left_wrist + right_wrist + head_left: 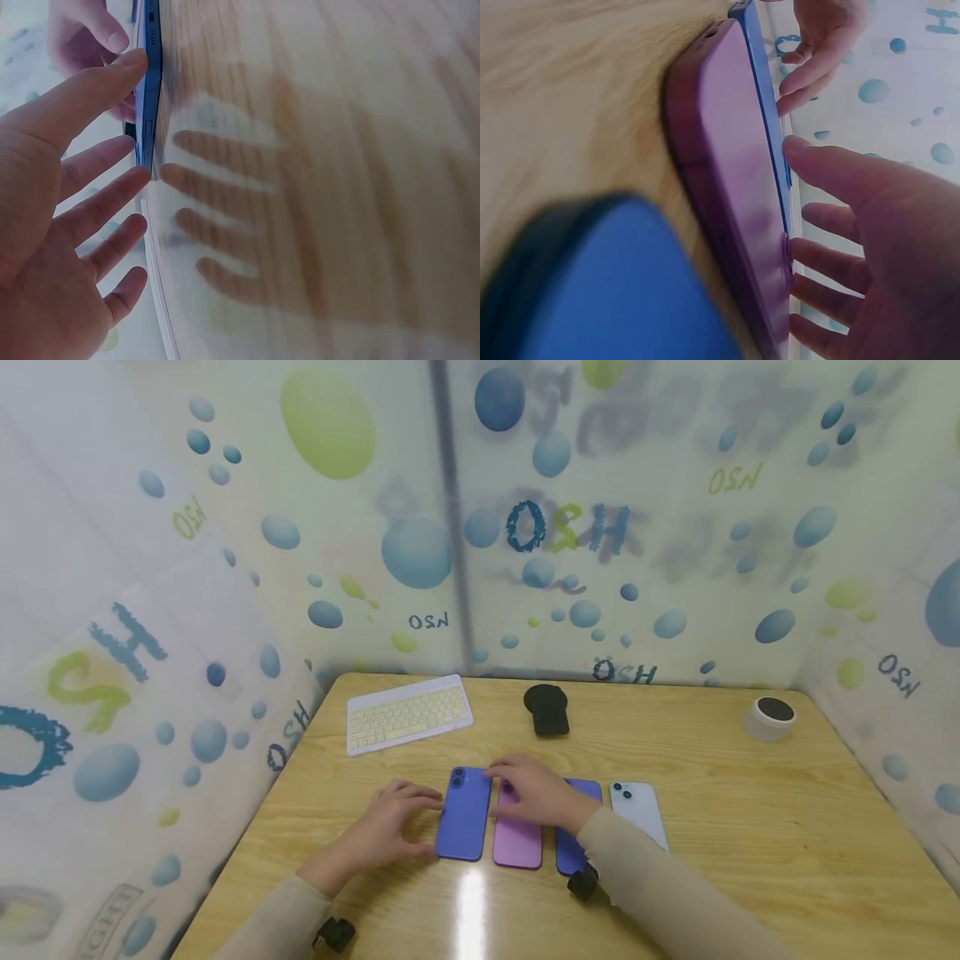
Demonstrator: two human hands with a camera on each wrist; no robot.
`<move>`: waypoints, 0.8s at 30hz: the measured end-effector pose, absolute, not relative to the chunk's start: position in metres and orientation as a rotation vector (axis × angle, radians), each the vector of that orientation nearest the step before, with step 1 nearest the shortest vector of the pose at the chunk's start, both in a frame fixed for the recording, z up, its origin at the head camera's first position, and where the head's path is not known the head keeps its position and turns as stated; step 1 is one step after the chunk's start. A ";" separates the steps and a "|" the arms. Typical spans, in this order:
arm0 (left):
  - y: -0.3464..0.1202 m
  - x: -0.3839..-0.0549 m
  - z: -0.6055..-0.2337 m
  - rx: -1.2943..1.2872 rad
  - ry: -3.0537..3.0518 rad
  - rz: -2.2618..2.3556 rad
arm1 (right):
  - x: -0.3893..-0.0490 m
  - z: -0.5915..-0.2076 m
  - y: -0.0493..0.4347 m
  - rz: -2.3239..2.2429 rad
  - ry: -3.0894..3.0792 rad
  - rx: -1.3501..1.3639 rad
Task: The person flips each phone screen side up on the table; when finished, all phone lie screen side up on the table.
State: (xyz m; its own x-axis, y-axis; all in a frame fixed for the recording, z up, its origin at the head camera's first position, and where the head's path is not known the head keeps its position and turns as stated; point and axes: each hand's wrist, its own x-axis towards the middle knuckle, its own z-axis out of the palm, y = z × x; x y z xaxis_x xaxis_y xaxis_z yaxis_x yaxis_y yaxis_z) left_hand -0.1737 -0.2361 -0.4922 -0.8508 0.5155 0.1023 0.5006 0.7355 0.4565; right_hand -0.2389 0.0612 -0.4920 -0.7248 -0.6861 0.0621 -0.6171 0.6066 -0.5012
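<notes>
Four phones lie face down in a row on the wooden table. The leftmost is a blue phone [465, 827] between both hands. My left hand [384, 823], fingers spread, has its thumb and fingertips right at that phone's left edge; the left wrist view shows the phone's side [152, 82] beside them. Over the pink phone [517, 850] reaches my right hand [534, 795], covering part of it, with fingers extended and fingertips near the blue phone's right edge. A second blue phone [570, 853] is partly hidden under the right wrist. Rightmost is a white phone [641, 810].
A white keyboard [408, 714] lies at the back left. Behind the phones sits a black object [549, 710] with a rounded top. A small white cylinder with a dark top [771, 720] stands at the back right. Printed curtains [660, 527] enclose the table.
</notes>
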 end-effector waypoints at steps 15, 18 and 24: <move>-0.232 -0.177 -0.492 0.848 2.892 0.689 | -0.241 -0.490 0.049 -0.640 2.691 -1.004; -0.231 -0.177 -0.491 0.858 2.901 0.672 | -0.241 -0.489 0.046 -0.637 2.687 -0.987; -0.230 -0.178 -0.492 0.864 2.919 0.660 | -0.242 -0.488 0.041 -0.721 2.648 -0.969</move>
State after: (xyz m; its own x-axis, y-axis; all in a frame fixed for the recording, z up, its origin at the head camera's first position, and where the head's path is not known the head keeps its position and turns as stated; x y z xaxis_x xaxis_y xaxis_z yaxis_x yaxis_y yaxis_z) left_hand -0.1777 -0.2300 -0.4924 -0.8458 0.5255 0.0925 0.5142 0.7564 0.4044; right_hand -0.2418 0.0408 -0.4883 -0.7545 -0.6547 -0.0458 -0.5412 0.6601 -0.5209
